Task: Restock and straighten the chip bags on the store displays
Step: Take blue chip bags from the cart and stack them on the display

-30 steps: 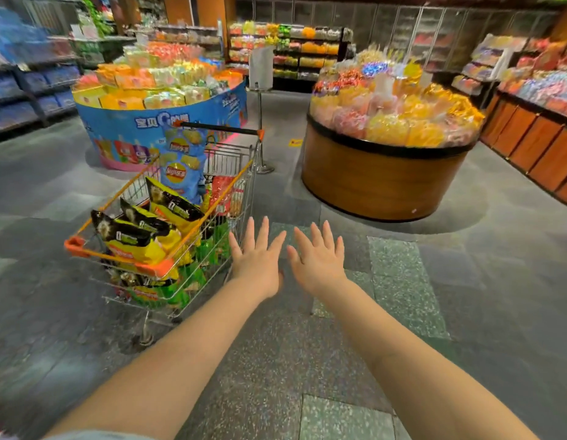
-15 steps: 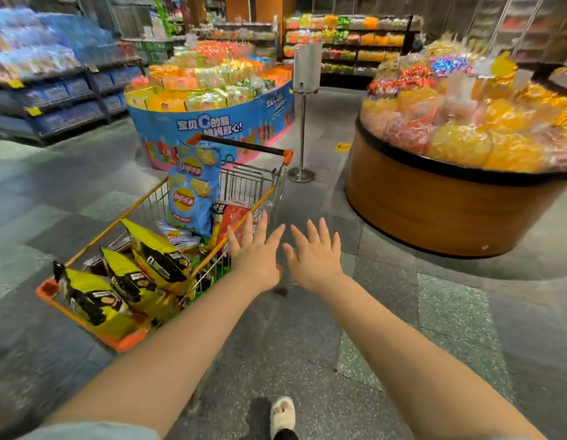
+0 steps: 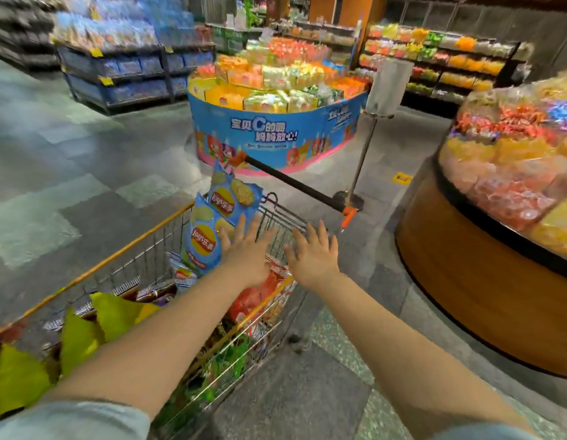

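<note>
Yellow-green chip bags (image 3: 75, 338) lie at the wire shopping cart's (image 3: 155, 249) near end, left of both grips. Blue chip bags (image 3: 209, 230) stand just left of the left hand (image 3: 249, 254), whose straight, spread fingers hold nothing. The right hand (image 3: 314, 255) is equally splayed and empty, beside the cart's black handle (image 3: 295, 185).

Dim store from my feed, light falls from overhead; displays lit brighter than grey floor (image 3: 69, 173). Motion blur heavy at edges: left shelves (image 3: 123, 68) smeared, yellow bags (image 3: 18, 376) bottom left soft, round candy stand (image 3: 514, 173) streaked. Centre sharper; blue chip bags (image 3: 212, 217) readable. Wide-angle bends cart handle (image 3: 295, 184), stretches my forearms. Faint shadow under cart.
</note>
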The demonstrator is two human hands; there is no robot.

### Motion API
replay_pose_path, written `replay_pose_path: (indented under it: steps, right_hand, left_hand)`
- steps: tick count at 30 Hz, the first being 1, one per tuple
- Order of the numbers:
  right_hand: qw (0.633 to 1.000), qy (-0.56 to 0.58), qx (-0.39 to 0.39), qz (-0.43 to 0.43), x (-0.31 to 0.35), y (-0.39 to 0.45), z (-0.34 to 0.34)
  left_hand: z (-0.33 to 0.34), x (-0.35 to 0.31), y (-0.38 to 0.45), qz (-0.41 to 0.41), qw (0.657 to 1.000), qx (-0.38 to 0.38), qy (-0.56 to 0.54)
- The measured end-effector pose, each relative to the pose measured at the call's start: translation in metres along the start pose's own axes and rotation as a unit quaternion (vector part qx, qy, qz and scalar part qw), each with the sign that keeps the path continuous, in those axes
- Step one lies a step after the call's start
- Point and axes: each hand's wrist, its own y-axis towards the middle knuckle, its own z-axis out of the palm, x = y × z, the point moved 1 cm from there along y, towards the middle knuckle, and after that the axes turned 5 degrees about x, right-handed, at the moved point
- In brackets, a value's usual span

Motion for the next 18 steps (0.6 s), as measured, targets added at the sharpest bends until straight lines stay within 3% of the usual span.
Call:
replay_pose_path:
  steps: [6, 12, 18]
  right_hand:
    - [0.996, -0.014, 0.016, -0.083, 0.018, 0.120, 0.006]
    - [0.984, -0.030, 0.032, -0.171, 0.043, 0.215, 0.001]
    - [0.976, -0.015, 0.055, -0.209, 0.064, 0.279, 0.004]
  left_hand:
    - [-0.012, 0.050, 0.088, -0.027, 0.999, -0.025, -0.037]
    - [-0.020, 0.103, 0.164, -0.103, 0.992, -0.023, 0.062]
    - [-0.024, 0.146, 0.208, -0.125, 0.982, 0.019, 0.140]
